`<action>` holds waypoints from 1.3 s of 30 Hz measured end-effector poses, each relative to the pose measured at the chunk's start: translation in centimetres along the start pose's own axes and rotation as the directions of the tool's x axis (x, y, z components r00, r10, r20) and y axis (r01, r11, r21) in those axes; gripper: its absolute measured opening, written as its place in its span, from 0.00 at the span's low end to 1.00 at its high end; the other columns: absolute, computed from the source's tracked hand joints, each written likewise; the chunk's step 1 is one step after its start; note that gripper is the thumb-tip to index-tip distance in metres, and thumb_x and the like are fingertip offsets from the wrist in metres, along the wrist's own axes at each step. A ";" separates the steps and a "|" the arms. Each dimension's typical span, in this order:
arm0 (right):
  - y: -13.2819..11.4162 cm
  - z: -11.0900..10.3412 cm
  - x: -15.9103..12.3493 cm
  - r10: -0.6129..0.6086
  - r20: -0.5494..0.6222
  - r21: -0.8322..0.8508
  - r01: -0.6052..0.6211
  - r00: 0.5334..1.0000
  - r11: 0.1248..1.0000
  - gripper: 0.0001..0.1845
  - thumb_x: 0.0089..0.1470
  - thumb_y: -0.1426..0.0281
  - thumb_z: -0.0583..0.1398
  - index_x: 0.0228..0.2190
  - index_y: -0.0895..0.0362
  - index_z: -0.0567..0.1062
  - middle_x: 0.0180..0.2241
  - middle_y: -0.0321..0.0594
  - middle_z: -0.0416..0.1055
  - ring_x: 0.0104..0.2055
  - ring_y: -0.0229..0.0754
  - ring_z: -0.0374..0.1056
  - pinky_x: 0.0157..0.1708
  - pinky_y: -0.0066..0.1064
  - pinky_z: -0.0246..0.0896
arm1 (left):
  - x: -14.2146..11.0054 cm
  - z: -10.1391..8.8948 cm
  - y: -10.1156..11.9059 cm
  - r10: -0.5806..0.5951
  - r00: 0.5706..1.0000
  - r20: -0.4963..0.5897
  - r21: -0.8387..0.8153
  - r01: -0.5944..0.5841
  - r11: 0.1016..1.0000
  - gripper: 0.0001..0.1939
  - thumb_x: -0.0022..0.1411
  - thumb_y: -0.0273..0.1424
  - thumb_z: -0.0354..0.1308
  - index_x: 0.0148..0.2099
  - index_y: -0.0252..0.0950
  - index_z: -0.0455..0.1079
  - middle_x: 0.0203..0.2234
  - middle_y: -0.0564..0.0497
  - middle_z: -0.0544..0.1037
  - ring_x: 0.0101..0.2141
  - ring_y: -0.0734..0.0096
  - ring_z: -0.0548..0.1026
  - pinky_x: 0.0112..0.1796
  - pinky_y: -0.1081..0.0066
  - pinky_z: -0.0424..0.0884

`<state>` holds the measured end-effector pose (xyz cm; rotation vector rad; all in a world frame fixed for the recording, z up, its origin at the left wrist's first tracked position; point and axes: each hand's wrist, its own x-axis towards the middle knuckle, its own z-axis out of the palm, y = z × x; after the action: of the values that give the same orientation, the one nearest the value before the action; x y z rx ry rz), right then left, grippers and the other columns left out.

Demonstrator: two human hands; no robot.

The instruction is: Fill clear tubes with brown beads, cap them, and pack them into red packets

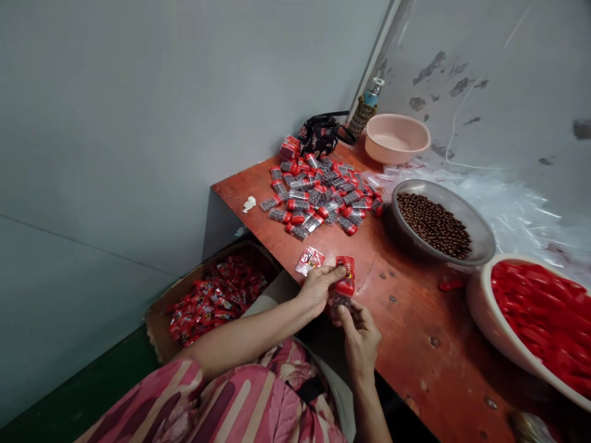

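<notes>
Near the table's front edge, my left hand (318,288) pinches a red printed wrapper (346,280) between thumb and fingers. Just below it, my right hand (361,337) grips a small clear container (340,300) with dark contents, its top end meeting the wrapper's lower edge. Whether the container is partly inside the wrapper I cannot tell. Left of my hands lie flat printed wrappers (309,260) on the table edge. Beyond them spreads a heap of clear containers with red caps (318,194), filled with dark balls.
On the red table (406,332) stand a grey bowl (484,243) of brown balls, a white basin (480,295) of red caps, and a pink basin (397,154). Clear plastic pieces (517,209) lie behind. A cardboard box (159,332) of red packets sits lower left.
</notes>
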<state>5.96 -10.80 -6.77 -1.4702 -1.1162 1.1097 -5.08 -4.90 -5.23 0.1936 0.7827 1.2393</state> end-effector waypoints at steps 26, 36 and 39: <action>0.9 -0.1 1.1 -0.012 0.023 0.097 0.009 1.000 0.995 0.15 0.47 0.63 0.61 0.34 0.60 0.71 0.24 0.36 0.70 0.22 0.35 0.64 0.22 0.28 0.62 | 0.3 -1.2 0.7 -0.049 0.989 0.141 0.463 -0.022 0.886 0.17 0.40 0.38 0.66 0.27 0.27 0.74 0.17 0.50 0.73 0.17 0.78 0.67 0.22 0.76 0.62; 0.5 0.1 1.2 -0.050 0.018 0.068 0.049 0.999 0.996 0.14 0.46 0.63 0.60 0.35 0.59 0.72 0.25 0.36 0.70 0.23 0.35 0.63 0.23 0.27 0.60 | 0.1 -1.5 0.4 -0.062 0.983 0.171 0.441 -0.020 0.897 0.15 0.43 0.36 0.64 0.26 0.27 0.72 0.17 0.48 0.74 0.17 0.75 0.69 0.22 0.75 0.64; 0.7 0.3 1.3 0.033 0.047 0.222 -0.042 0.998 0.974 0.14 0.47 0.62 0.60 0.32 0.60 0.72 0.19 0.33 0.67 0.18 0.33 0.60 0.18 0.25 0.57 | -0.3 -1.6 0.2 -0.130 0.963 0.234 0.423 0.019 0.906 0.15 0.46 0.38 0.62 0.25 0.27 0.71 0.15 0.49 0.73 0.15 0.72 0.69 0.19 0.73 0.64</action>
<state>5.94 -9.61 -7.68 -1.3011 -0.9619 1.2555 -6.25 -5.55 -6.21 0.6574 0.8111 0.9359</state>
